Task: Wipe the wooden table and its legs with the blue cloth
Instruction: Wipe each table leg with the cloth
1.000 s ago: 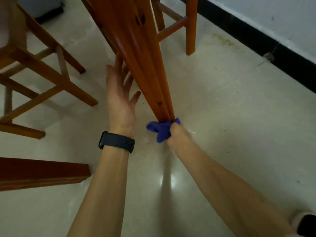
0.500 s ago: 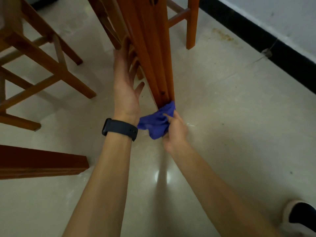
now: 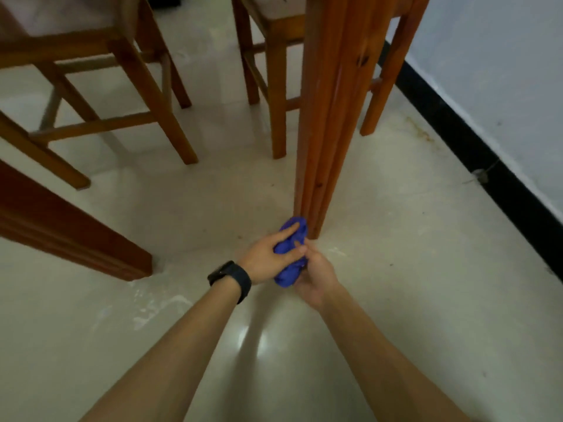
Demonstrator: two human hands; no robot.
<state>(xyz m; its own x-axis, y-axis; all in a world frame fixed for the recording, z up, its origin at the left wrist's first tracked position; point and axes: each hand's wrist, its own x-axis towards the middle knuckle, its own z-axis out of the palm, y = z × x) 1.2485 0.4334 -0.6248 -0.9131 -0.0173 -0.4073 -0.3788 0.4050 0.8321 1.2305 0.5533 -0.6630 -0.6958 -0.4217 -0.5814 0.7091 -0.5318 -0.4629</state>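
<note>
At the foot of the orange-brown wooden table leg point(image 3: 327, 117), crumpled blue cloth point(image 3: 291, 254) gripped between left hand point(image 3: 268, 254) and right hand point(image 3: 315, 275), near the leg's base.

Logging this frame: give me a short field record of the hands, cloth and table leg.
left hand: grips the blue cloth from above
right hand: holds it from below
blue cloth: bunched between both hands, at the foot of the table leg
table leg: upright on the floor
background: wooden chairs
</note>
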